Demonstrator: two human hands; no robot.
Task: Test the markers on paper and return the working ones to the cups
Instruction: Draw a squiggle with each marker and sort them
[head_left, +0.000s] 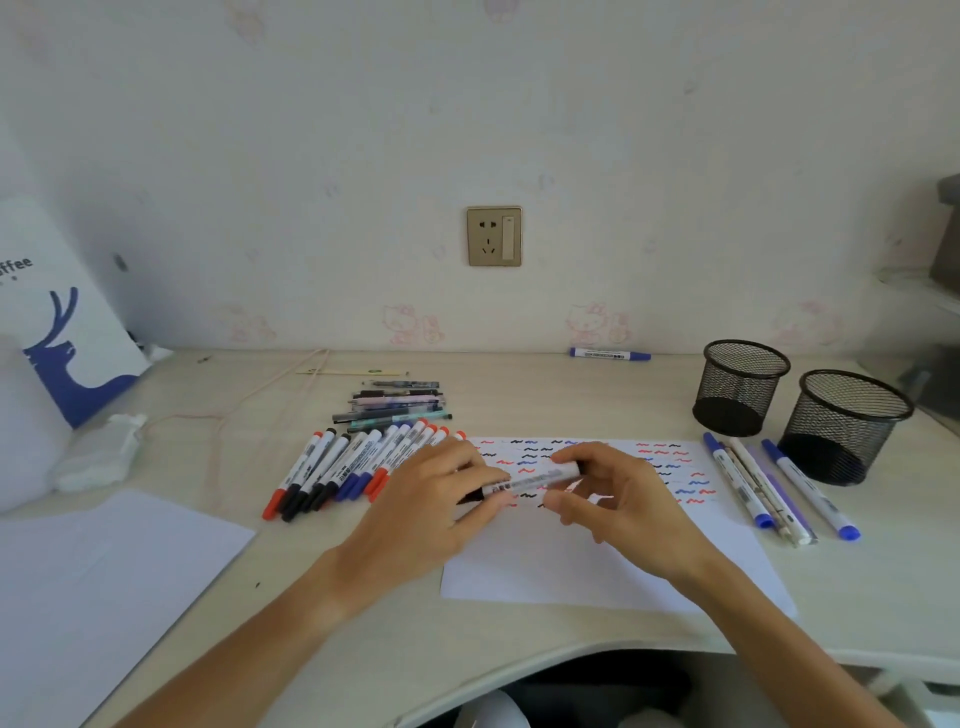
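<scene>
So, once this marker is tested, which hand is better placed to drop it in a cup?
Probably the right hand. It already holds the marker at its right end, and both mesh cups stand on the right side of the desk. The left hand would have to cross over.

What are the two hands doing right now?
Left hand: fingers closed on one end of the marker.
Right hand: fingers closed on its other end.
</scene>
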